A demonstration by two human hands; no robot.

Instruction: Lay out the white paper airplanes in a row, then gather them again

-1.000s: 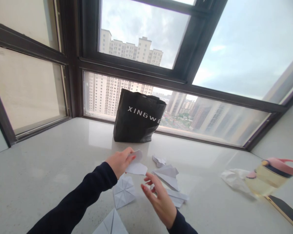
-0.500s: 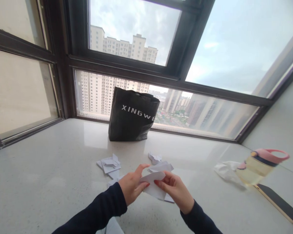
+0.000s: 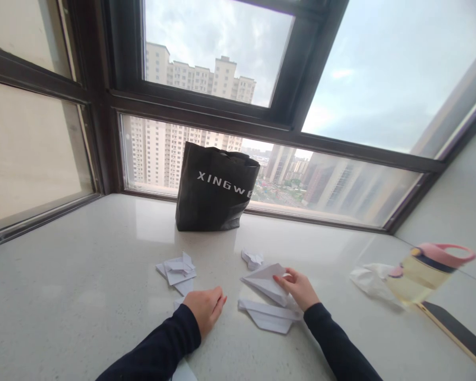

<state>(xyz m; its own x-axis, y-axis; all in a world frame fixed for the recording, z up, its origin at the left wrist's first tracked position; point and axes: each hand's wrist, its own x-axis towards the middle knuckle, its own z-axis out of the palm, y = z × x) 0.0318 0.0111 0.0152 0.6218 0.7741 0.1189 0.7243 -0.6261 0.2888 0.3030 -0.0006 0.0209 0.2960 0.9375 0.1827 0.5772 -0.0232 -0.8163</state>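
"In the head view, what's the right hand (image 3: 300,292) doing?"
"Its thumb and fingers pinch the pointy paper (image 3: 265,280) by its edge, low over the white top (image 3: 103,296)."
"And the left hand (image 3: 207,311)?"
"Its fingers are curled in together. I can't see anything in it."
"What's close by?"
"A wide folded paper (image 3: 270,317) is just nearer, and a little folded paper (image 3: 253,259) is just past. The big black bag (image 3: 216,193) stands behind."
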